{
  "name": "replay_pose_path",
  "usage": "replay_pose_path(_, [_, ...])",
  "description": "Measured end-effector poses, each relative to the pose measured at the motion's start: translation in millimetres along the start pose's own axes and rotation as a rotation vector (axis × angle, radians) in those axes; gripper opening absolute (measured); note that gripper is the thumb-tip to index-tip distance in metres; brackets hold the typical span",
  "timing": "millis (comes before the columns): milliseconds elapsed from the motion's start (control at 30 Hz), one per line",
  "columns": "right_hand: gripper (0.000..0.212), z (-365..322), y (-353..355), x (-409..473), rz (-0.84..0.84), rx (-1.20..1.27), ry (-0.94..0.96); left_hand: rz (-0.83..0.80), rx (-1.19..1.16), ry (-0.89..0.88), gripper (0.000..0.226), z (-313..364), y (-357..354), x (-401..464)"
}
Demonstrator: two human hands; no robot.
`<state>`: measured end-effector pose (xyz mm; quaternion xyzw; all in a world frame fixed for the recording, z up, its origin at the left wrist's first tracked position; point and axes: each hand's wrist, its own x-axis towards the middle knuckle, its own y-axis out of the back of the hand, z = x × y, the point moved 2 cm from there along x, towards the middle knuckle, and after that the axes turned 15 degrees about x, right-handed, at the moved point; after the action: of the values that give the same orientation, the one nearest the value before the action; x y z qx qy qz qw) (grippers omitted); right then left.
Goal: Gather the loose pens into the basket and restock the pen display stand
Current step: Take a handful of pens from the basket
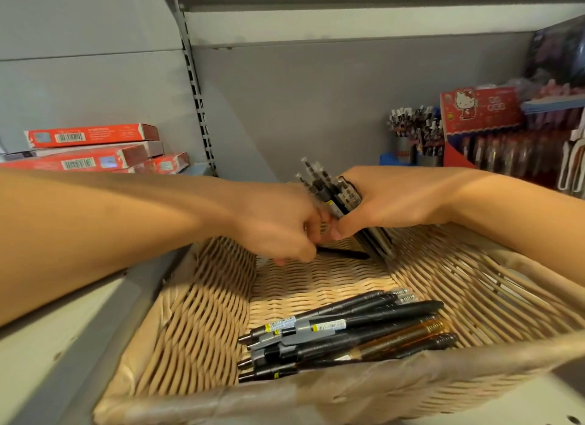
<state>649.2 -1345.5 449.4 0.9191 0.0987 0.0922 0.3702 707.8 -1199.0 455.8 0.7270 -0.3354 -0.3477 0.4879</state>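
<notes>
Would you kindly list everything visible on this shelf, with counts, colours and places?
Wicker basket: one, tan, on the shelf in the foreground.
Loose pens: about ten, mostly black, one amber, lying at the basket's near end.
Single pen: one, black, on the basket floor at the far end.
Bundle of pens: several, black and clear, upright in the right hand's grip.
Flat boxes: about four, red, stacked at far left.
Pen cups: two or so, full, far right.
Display box: one, red, cartoon cat, far right.
Left hand: fingers curled at the bundle.
Right hand: grips the bundle.
</notes>
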Motion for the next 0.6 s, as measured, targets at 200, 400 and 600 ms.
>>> replay_pose_path(200, [0.010, 6.7, 5.8, -0.8, 0.061, 0.093, -0.011, 0.216, -0.495, 0.119, 0.007, -13.5, 6.1, 7.1])
replay_pose_path(400, [0.024, 7.6, 4.9, -1.2, 0.049, 0.099, -0.021, 0.229, -0.835, 0.033, 0.017, -20.4, 4.8, 4.5])
replay_pose_path(600, [0.019, 7.4, 5.9, -2.0, 0.069, 0.038, -0.012, -0.136, -0.455, 0.036, 0.007, -4.8, -9.3, 2.5])
